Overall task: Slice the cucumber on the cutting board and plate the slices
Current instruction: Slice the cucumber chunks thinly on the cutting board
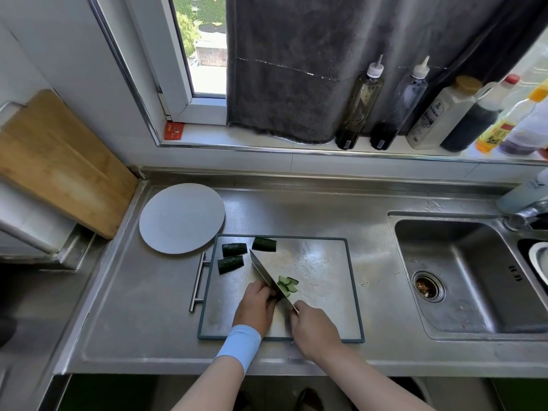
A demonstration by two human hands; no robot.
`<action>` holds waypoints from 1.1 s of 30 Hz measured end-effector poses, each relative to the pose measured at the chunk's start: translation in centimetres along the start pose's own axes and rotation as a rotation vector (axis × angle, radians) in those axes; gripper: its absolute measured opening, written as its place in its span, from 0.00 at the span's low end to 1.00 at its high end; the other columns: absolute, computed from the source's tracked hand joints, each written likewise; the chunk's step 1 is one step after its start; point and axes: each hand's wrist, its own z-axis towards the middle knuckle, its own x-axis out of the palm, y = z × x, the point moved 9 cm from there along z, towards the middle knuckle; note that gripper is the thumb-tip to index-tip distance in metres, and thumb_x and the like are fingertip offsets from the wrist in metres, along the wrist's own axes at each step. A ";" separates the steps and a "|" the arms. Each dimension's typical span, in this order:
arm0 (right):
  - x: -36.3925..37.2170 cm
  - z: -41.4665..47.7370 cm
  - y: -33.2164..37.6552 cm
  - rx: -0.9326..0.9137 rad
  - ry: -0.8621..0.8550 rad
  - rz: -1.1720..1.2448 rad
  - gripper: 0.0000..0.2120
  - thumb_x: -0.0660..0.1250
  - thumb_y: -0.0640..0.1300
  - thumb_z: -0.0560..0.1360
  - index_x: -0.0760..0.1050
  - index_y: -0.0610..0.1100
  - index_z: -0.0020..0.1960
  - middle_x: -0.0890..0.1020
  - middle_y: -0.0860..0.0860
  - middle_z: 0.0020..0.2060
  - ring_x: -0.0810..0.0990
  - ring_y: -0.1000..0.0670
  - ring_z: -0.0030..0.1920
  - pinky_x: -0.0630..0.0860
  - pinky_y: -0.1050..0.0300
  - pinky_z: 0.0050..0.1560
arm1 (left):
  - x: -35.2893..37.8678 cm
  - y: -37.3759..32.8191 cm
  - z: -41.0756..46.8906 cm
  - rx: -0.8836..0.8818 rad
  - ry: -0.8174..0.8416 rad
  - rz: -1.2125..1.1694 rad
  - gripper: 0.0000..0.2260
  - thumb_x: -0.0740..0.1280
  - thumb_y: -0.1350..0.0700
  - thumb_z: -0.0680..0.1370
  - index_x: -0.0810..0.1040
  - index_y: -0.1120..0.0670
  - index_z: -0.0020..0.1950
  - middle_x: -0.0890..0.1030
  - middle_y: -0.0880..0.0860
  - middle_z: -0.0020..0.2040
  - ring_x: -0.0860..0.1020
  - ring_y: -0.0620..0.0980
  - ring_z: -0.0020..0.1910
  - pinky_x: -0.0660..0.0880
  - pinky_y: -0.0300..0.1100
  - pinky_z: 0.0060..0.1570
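From the head camera, looking down over the person's arms, a steel cutting board (320,280) with a dark rim lay on the stainless worktop (142,321), a bar handle at its left edge. The right hand (314,330) was wrapped around the handle of a knife (267,275), fingers clenched on it, the blade running up and left across the board with its tip near the far cucumber pieces. The left hand (256,304), a pale blue band at its wrist, was pressed down just left of the blade, fingers curled over a piece of cucumber that was almost wholly hidden beneath them; I could not tell how firmly it was held. Just right of the blade lay a small overlapping pile of cucumber slices (288,284), pale inside with green skin. Three uncut cucumber chunks (234,249) sat at the board's far left corner, close together but apart. A round white plate (181,218) stood on the worktop just beyond that corner, touching or nearly touching the board's edge. The sink (456,277) was off to the right, and bottles lined the windowsill.
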 end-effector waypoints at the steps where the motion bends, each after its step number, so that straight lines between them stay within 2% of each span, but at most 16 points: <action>1: -0.2 -0.1 0.0 -0.006 -0.008 -0.002 0.11 0.53 0.50 0.82 0.72 0.48 0.50 0.80 0.50 0.42 0.75 0.46 0.40 0.70 0.53 0.38 | -0.1 0.0 0.0 0.001 -0.004 0.000 0.03 0.70 0.57 0.73 0.81 0.53 0.45 0.77 0.49 0.46 0.74 0.48 0.47 0.76 0.44 0.41; 8: -0.7 -1.3 -0.2 -0.025 -0.036 -0.002 0.13 0.53 0.51 0.82 0.74 0.49 0.48 0.81 0.51 0.39 0.78 0.48 0.39 0.73 0.53 0.39 | -0.3 0.2 0.1 -0.046 -0.013 -0.018 0.02 0.70 0.57 0.73 0.81 0.53 0.45 0.78 0.49 0.46 0.75 0.48 0.47 0.73 0.38 0.44; 19: -0.4 -1.5 0.0 -0.033 -0.019 -0.055 0.10 0.52 0.50 0.83 0.71 0.49 0.52 0.80 0.50 0.41 0.76 0.47 0.40 0.70 0.52 0.37 | 0.0 0.9 -0.1 -0.087 0.008 -0.005 0.03 0.69 0.57 0.73 0.80 0.52 0.46 0.78 0.48 0.47 0.75 0.46 0.47 0.70 0.34 0.45; 26: 0.7 0.0 0.2 -0.004 0.015 -0.046 0.08 0.53 0.48 0.81 0.69 0.47 0.52 0.76 0.49 0.39 0.75 0.44 0.41 0.69 0.52 0.37 | -0.1 0.8 -0.1 -0.045 -0.006 -0.017 0.03 0.71 0.59 0.71 0.80 0.54 0.43 0.78 0.49 0.45 0.75 0.47 0.46 0.75 0.40 0.43; 33: 0.6 0.0 0.0 -0.001 0.016 -0.028 0.08 0.54 0.49 0.81 0.70 0.48 0.50 0.78 0.49 0.40 0.75 0.44 0.41 0.72 0.51 0.40 | -0.1 0.8 -0.2 -0.011 -0.029 -0.009 0.04 0.71 0.59 0.71 0.79 0.53 0.44 0.76 0.49 0.45 0.74 0.48 0.46 0.76 0.45 0.41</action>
